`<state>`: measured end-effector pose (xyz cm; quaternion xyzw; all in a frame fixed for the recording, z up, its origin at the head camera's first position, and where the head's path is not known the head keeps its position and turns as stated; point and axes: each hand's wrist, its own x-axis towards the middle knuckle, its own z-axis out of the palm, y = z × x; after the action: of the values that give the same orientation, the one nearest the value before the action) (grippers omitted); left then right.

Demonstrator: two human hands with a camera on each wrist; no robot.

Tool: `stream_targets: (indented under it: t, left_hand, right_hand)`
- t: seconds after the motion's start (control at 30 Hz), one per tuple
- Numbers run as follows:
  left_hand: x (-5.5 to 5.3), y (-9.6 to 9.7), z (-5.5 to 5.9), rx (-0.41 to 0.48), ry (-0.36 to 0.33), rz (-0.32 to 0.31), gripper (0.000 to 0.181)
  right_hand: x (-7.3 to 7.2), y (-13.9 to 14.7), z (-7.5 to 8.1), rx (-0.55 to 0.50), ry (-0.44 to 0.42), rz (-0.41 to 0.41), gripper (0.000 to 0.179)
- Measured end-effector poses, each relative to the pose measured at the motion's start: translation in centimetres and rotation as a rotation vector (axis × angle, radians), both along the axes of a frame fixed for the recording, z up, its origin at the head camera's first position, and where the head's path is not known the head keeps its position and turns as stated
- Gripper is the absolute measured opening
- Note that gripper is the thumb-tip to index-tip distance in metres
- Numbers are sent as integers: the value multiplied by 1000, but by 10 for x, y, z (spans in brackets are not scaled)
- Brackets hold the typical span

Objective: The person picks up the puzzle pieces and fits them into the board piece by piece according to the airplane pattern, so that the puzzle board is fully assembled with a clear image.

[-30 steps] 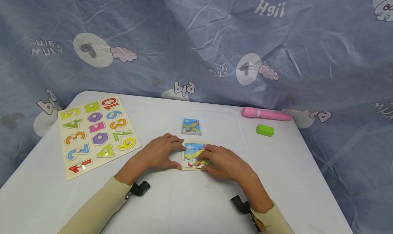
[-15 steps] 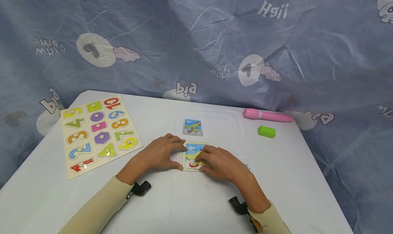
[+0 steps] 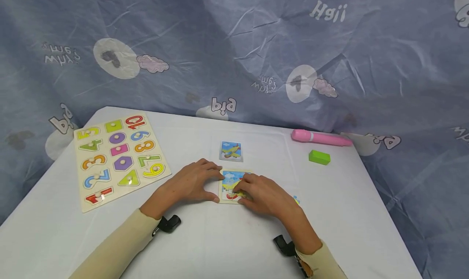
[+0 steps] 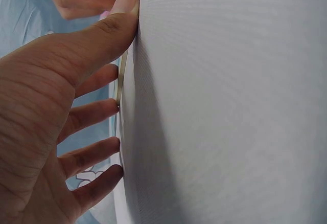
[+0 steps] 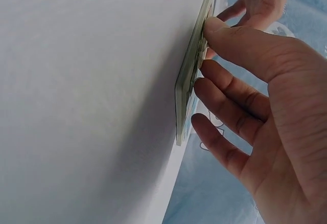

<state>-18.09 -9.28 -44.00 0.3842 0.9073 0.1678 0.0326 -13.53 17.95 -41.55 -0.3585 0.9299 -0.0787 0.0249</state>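
A small framed jigsaw puzzle (image 3: 231, 184) with a yellow airplane on blue sky lies on the white table. My left hand (image 3: 192, 181) rests along its left edge, thumb at the near corner and index finger at the far corner; its fingers (image 4: 94, 116) are fairly straight. Over the lower right of the puzzle, my right hand (image 3: 265, 195) pinches a puzzle piece at the board's surface with its thumb and bent fingers (image 5: 230, 98). That hand largely hides the piece. Behind the puzzle lies a small airplane picture card (image 3: 231, 151).
At left lies a number-and-shape peg board (image 3: 121, 161). A pink pen-shaped object (image 3: 322, 138) and a green block (image 3: 319, 157) lie at the back right. A small blue-and-yellow piece (image 3: 296, 199) shows partly behind the right wrist. A patterned blue cloth (image 3: 234, 47) hangs behind the table.
My right fingers have shifted slightly over the puzzle's lower right, and the piece under them now looks flatter in the picture. The left hand stays at the edge. The head view has turned slightly.
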Motion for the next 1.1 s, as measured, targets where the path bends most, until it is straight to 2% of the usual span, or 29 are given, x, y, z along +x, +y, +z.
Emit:
stream_targets:
  t: [0.7, 1.1]
  left_hand:
    - [0, -1, 0, 13, -1, -4, 68]
    - [-1, -1, -1, 8, -1, -6, 69]
  right_hand:
    - [-1, 1, -1, -35, 20, 33, 21]
    - [-1, -1, -1, -36, -4, 41, 20]
